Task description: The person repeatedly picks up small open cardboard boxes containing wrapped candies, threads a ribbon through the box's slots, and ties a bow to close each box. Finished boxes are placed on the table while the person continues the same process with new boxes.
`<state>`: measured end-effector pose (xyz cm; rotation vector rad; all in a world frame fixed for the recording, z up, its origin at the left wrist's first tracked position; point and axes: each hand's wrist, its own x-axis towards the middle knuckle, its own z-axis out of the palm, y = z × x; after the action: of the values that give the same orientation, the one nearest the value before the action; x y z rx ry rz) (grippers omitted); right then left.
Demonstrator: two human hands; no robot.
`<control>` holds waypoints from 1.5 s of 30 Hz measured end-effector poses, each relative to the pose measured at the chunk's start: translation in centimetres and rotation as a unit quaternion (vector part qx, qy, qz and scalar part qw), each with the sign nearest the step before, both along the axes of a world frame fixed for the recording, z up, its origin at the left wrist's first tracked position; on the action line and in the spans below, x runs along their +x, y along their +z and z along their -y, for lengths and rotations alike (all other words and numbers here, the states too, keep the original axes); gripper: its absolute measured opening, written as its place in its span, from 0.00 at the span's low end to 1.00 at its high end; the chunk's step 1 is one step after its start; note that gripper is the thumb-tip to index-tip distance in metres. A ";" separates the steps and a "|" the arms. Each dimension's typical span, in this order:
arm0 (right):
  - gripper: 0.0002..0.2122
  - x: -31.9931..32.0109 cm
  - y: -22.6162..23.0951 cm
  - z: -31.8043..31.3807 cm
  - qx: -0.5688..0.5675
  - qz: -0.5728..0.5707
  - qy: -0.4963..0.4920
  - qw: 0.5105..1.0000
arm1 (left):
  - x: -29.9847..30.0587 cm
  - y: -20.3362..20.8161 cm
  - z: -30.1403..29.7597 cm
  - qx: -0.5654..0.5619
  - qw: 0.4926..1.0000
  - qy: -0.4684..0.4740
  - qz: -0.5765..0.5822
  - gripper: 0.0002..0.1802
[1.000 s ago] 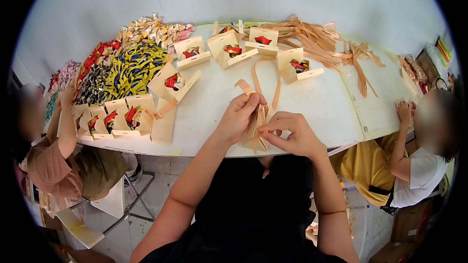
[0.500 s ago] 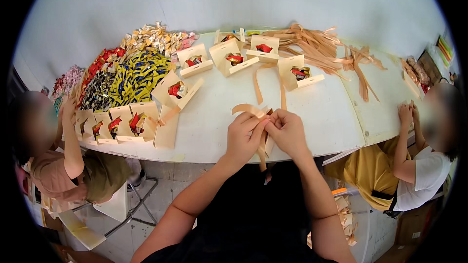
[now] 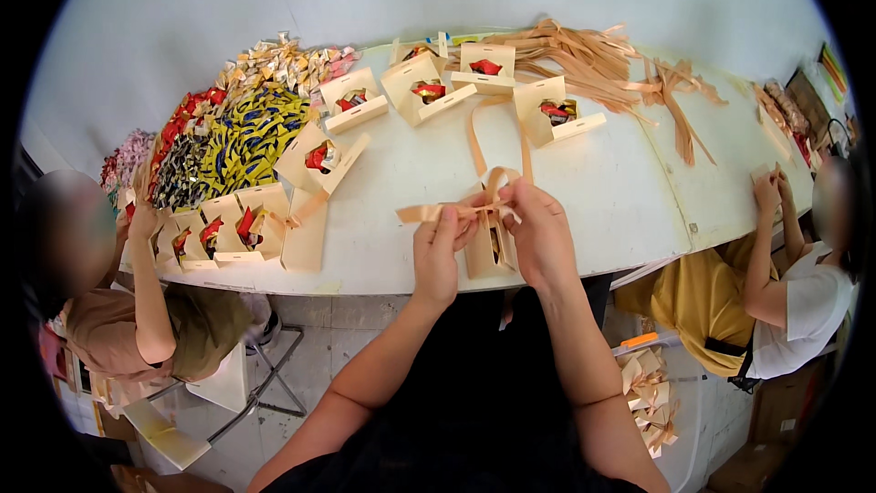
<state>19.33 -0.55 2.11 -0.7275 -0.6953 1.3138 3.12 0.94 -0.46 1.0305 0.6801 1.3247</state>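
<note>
One loop of glossy peach ribbon (image 3: 498,181) now stands up between the fingers, where half a second ago the fingertips met over a tangle of it. The left hand (image 3: 438,256) and the right hand (image 3: 543,233) have drawn a little apart: the left pinches the ribbon beside a tail that points out to the left, while the right closes on the loop's other side, its fingertips partly hidden. I judge that the ribbon is partly knotted, with the bow not yet complete. Below it, the narrow cream card box (image 3: 481,260) is at the near edge of the white table (image 3: 593,210), between the hands and more exposed than before; something dark shows in its slim opening, too small to identify.

Beyond the hands, open cream card boxes with raised lids (image 3: 540,96) stand scattered, holding red, gold and dark wrapped sweets. To the left, a close row of similar cream boxes (image 3: 199,257) holds mostly red-wrapped pieces, in front of a loose heap of yellow-and-blue wrapped sweets (image 3: 260,137). On the floor at the right, a pale plastic bin (image 3: 669,338) contains cream boxes with peach ribbons (image 3: 646,393).
</note>
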 end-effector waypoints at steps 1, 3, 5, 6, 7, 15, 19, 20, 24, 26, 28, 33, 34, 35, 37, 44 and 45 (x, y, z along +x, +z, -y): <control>0.15 -0.1 -0.3 -0.2 0.015 -0.035 -0.025 0.999 | 0.0 0.4 -0.3 -0.028 0.999 0.006 0.017 0.26; 0.17 0.1 -0.7 -0.1 0.003 -0.108 -0.042 0.993 | -1.1 -0.1 -0.9 -0.069 0.996 0.045 0.047 0.22; 0.15 2.0 -2.9 -0.6 -0.027 -0.223 -0.053 0.973 | -3.1 -1.0 -2.2 -0.086 0.993 0.060 0.061 0.22; 0.15 2.4 -3.4 -0.8 -0.077 -0.231 -0.075 0.967 | -3.1 -0.6 -2.0 -0.130 0.988 0.067 0.038 0.20; 0.14 2.4 -3.9 -0.9 -0.042 -0.219 -0.079 0.972 | -3.3 -0.2 -1.9 -0.137 0.988 0.050 0.043 0.20; 0.11 3.9 -1.9 2.0 0.037 -0.128 -0.156 0.979 | -6.0 0.0 -1.3 -0.120 0.992 0.005 -0.046 0.23; 0.22 5.8 -2.8 3.7 -0.033 0.279 -0.325 0.903 | -7.0 1.2 1.2 0.008 0.949 0.016 -0.314 0.26; 0.33 5.4 -2.0 4.2 0.023 0.371 -0.453 0.811 | -7.7 1.9 2.1 0.040 0.922 0.052 -0.382 0.25; 0.28 4.9 0.6 5.9 0.217 0.541 -0.417 0.697 | -6.9 3.4 4.5 0.204 0.881 0.174 -0.389 0.17; 0.19 3.7 2.5 4.3 0.265 0.607 -0.231 0.713 | -4.1 4.2 3.6 0.290 0.849 0.205 -0.391 0.13; 0.15 2.8 2.1 2.0 0.270 0.600 -0.152 0.737 | -2.9 3.6 2.8 0.358 0.823 0.191 -0.399 0.09; 0.08 1.8 0.2 1.4 0.177 0.588 -0.098 0.783 | -2.8 0.2 3.1 0.265 0.872 0.089 -0.401 0.05; 0.07 1.3 0.3 1.6 0.163 0.575 -0.113 0.794 | -2.8 0.1 3.2 0.255 0.880 0.082 -0.391 0.04; 0.05 0.8 0.2 1.8 0.150 0.561 -0.127 0.804 | -2.9 0.0 3.4 0.245 0.888 0.075 -0.381 0.04; 0.05 0.3 -0.6 2.0 0.139 0.544 -0.139 0.816 | -3.7 0.8 4.4 0.190 0.912 0.025 -0.363 0.03; 0.03 -0.6 -0.3 2.5 0.109 0.575 -0.154 0.796 | -4.4 2.1 3.3 0.195 0.969 -0.007 -0.152 0.05; 0.04 -0.7 -0.2 2.5 0.100 0.582 -0.150 0.793 | -3.8 2.2 2.5 0.170 0.976 -0.005 -0.137 0.06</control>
<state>18.62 -3.08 1.94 -1.4057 -1.5872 0.3483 -0.68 -1.52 1.71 1.5118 0.6640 1.3307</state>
